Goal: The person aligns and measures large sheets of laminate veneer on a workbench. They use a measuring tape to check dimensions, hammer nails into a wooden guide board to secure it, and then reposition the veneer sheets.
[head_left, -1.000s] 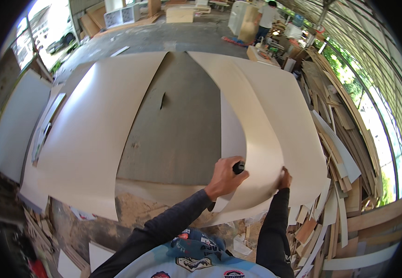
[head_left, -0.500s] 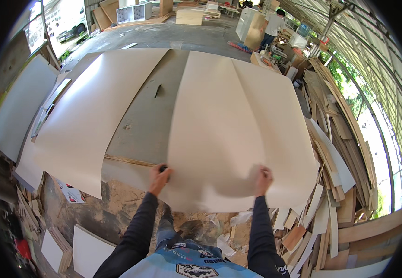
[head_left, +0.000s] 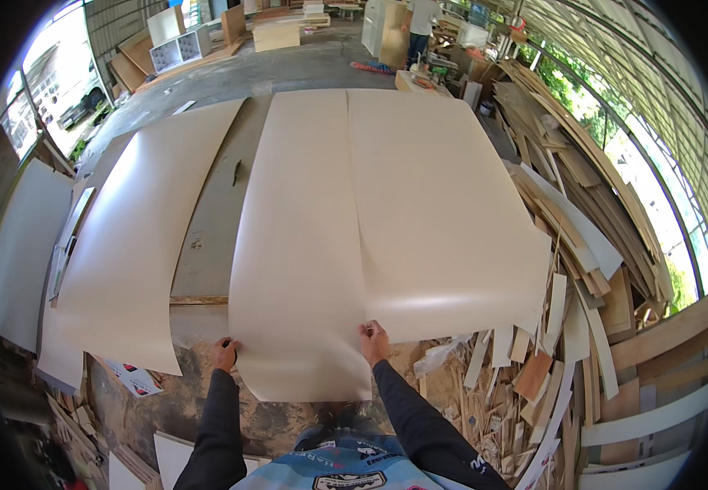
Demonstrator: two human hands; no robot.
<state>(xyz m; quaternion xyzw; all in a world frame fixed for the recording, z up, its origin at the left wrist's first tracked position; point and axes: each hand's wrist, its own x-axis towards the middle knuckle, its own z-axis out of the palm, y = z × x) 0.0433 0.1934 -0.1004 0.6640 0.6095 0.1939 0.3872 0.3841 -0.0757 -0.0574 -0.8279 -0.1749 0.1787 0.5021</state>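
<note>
Left hand and right hand closed on opposite edges of one cream sheet at its near end.

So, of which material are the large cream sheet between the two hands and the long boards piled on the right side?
The cream sheet seems a thin laminate or plastic, smooth and satin-looking: it curves and buckles near its lower edge. Which one, I cannot tell.
The long boards look like wood or plywood, mostly raw and matt, judging by their dull brown and tan colours.
</note>
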